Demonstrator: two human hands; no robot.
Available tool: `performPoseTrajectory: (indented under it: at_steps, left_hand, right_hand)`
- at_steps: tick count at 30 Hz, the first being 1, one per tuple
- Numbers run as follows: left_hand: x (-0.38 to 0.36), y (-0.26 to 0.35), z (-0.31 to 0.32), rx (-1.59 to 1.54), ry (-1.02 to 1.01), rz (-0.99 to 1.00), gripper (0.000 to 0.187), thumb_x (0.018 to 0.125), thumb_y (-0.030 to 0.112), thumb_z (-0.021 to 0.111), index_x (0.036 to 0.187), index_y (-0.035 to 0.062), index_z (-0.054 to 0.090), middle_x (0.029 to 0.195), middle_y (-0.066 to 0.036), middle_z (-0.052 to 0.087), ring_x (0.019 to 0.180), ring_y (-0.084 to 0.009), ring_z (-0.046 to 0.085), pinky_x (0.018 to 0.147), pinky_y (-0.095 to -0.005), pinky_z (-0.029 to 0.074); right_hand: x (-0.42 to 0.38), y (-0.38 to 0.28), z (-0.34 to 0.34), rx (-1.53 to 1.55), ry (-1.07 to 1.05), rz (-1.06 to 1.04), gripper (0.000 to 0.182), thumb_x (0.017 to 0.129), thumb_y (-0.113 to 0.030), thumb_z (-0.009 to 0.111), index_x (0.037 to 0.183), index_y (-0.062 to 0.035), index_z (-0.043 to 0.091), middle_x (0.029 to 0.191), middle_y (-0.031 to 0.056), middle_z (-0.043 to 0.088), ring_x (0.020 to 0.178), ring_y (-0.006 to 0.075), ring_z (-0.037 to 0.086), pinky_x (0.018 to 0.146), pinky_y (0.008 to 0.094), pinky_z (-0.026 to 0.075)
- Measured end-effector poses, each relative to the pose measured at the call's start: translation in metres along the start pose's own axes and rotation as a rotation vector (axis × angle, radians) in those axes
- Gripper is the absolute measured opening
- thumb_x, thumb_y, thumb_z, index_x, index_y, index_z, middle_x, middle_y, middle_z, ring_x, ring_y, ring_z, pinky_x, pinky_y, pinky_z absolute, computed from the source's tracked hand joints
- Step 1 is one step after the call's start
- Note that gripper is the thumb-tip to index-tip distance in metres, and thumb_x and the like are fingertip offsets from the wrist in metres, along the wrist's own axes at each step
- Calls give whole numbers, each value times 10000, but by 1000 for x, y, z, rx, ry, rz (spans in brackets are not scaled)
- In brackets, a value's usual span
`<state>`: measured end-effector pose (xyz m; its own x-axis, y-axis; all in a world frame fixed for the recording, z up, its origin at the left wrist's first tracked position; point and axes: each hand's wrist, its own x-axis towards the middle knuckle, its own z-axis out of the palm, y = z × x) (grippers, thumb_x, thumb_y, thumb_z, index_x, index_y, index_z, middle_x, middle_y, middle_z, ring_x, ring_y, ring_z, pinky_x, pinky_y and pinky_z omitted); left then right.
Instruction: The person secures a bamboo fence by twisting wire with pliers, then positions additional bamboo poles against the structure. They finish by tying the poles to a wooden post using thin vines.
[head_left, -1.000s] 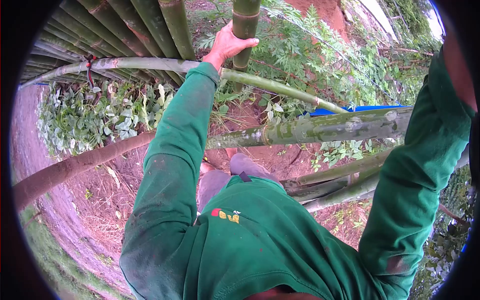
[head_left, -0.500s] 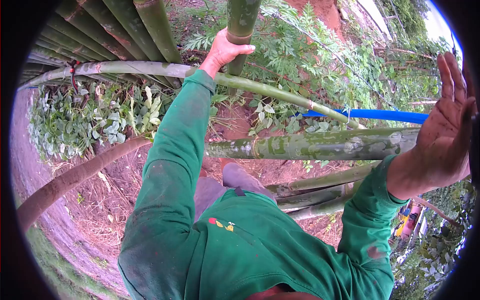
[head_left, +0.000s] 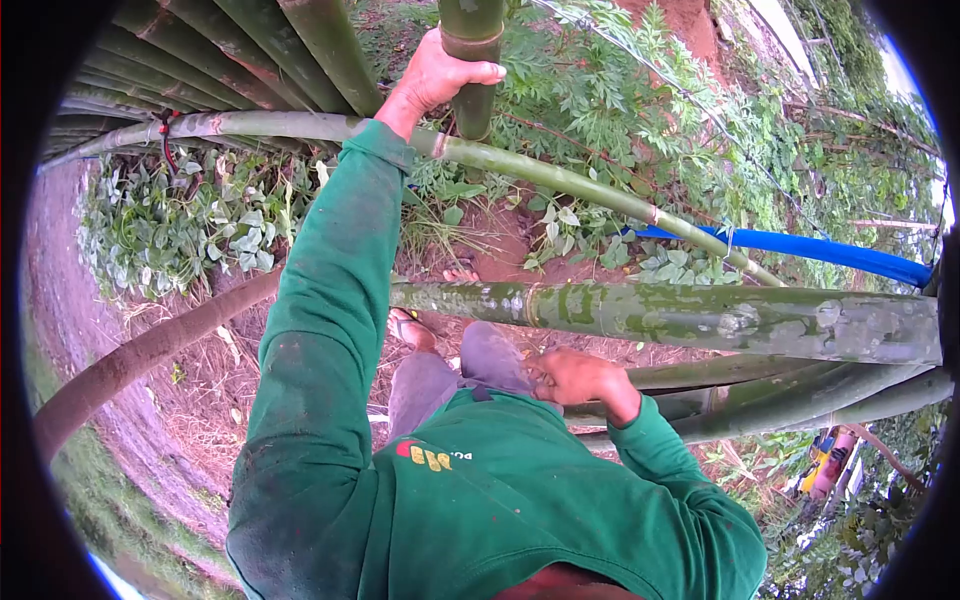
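Toward twelve o'clock, the left hand wraps around a green bamboo pole, fingers mostly behind it and thumb across the near side. Near the centre, toward four o'clock, the right hand lies against the grey trousers, fingers curled in; its palm is turned from view, so whether it holds anything is hard to make out. A row of bamboo fills ten o'clock, with a thinner curved pole crossing in front and running toward three. A thick mottled pole lies at three, below a blue strip.
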<state>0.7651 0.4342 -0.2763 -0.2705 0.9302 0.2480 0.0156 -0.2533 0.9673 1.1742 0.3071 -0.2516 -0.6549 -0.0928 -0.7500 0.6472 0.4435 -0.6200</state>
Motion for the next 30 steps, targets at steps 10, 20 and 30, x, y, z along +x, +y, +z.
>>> performPoseTrajectory:
  at_steps: [10,20,30]
  left_hand:
    - [-10,-40,-3,-73,-177,-132,384,677,96,838,1014,28,667,907,-34,692,858,-128,645,817,-319,530]
    - [-11,-35,22,203,-110,-194,510,662,270,911,1058,51,677,974,-37,708,931,-135,651,882,-329,524]
    - [-19,-41,60,376,158,-284,800,546,622,878,1173,169,674,1158,-47,707,1109,-217,649,1003,-377,489]
  right_hand:
    - [83,190,32,175,188,548,563,874,-229,653,1359,14,502,1179,223,664,1067,376,646,929,409,516]
    - [104,195,42,75,112,589,561,877,-222,647,1362,17,495,1184,223,661,1062,378,648,927,411,517]
    - [113,185,61,40,83,572,560,880,-215,642,1365,20,489,1189,223,659,1056,381,650,924,413,517]
